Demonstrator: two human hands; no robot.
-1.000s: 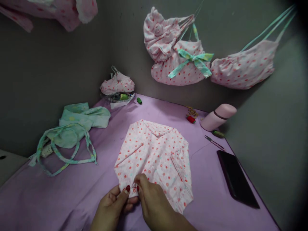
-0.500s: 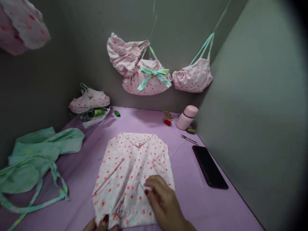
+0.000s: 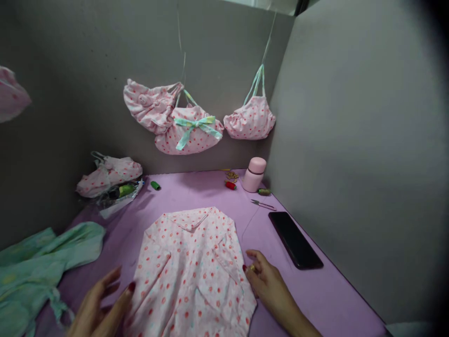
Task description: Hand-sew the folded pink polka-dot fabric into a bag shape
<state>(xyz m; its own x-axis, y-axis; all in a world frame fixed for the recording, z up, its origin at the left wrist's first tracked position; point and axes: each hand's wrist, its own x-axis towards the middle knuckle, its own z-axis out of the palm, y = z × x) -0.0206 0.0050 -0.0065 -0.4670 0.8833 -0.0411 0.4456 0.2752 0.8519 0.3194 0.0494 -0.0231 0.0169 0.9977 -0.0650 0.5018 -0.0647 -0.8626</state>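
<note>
A white-and-pink dotted piece of sewn fabric [image 3: 191, 271] lies spread on the purple cloth, with its top edge folded down into a small flap. My left hand [image 3: 100, 306] hovers by its lower left side, fingers apart and holding nothing visible. At the right side, my right hand [image 3: 268, 283], wearing a ring, is beside the fabric's edge with thumb and forefinger apart. Whether its fingertips touch the fabric is hard to tell. A thin thread [image 3: 250, 222] trails on the purple cloth above the right hand.
A black phone [image 3: 294, 241], thread snips [image 3: 263, 204], a pink flask [image 3: 254, 175], a red thread spool [image 3: 230, 186] and a green spool [image 3: 155, 186] lie around. Mint fabric [image 3: 77, 243] is at left. Dotted pouches [image 3: 250, 119] hang before grey partitions [image 3: 336, 140].
The view has shifted up and right. My left hand has let go of the fabric's lower edge and moved outward. My right hand has moved off the fabric's middle to its right edge.
</note>
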